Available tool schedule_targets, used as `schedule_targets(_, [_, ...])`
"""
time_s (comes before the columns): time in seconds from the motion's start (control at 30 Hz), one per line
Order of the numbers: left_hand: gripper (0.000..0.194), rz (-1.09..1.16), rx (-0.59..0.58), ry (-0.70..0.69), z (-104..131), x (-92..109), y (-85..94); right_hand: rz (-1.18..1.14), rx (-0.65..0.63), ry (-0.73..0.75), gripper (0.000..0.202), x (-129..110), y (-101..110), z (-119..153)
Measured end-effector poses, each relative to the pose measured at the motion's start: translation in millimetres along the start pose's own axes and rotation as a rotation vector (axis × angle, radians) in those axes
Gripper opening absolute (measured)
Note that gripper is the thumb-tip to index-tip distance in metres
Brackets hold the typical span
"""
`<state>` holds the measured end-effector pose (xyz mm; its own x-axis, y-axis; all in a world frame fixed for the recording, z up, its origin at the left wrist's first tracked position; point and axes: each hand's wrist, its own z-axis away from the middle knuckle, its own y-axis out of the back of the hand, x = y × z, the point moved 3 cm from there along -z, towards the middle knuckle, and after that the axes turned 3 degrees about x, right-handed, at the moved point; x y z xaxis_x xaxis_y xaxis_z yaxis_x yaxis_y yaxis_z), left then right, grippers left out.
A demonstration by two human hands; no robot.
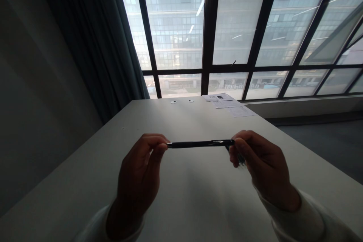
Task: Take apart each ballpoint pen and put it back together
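Note:
A slim black pen (200, 144) is stretched level between my two hands, above the white table. My left hand (141, 170) pinches its silvery pointed end between thumb and fingertips. At the other end, near the clip, the thumb and forefinger of my right hand (262, 160) are closed on it. Just below those fingers a dark object with a shiny, clear-looking part (241, 160) shows partly. My right hand covers much of it, and I cannot tell whether it is held or lies on the table.
The white table (181, 200) reaches toward large dark-framed windows (176, 15). Several printed sheets of paper (222, 103) lie at its far right edge. Two small round fittings (174, 102) sit near the far edge. A dark curtain (93, 38) hangs at the left.

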<state>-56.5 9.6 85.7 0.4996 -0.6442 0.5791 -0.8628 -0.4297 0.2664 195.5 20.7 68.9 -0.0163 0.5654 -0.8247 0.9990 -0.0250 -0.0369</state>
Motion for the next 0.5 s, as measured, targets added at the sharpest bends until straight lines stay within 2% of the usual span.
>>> schedule_targets(0.5, [0.018,-0.054,-0.026,-0.011,1.5,-1.5,-0.6,0.111,-0.029,-0.025,0.031,5.3,-2.4,1.1])
